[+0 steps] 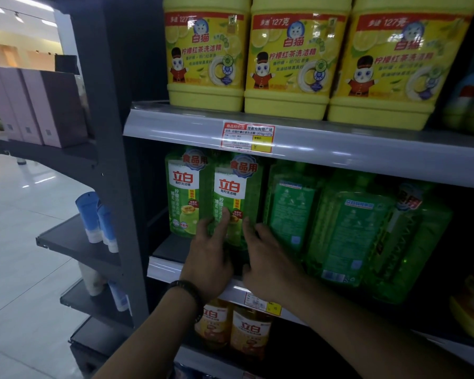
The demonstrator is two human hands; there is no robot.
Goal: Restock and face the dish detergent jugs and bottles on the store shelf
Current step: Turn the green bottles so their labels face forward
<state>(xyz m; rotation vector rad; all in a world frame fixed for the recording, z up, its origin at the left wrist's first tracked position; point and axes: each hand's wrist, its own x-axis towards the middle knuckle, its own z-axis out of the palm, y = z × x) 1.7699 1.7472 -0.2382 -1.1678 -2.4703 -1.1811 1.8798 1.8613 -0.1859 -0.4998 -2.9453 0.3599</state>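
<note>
Gripping the second green bottle point(234, 203) with left hand point(212, 255) and right hand point(268, 265) (label already forward), we judge the backward-facing green jugs point(337, 228) still need turning.

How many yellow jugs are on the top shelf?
3, side by side: left jug, middle jug, right jug. More may stand hidden behind them or beyond the right edge.
</note>
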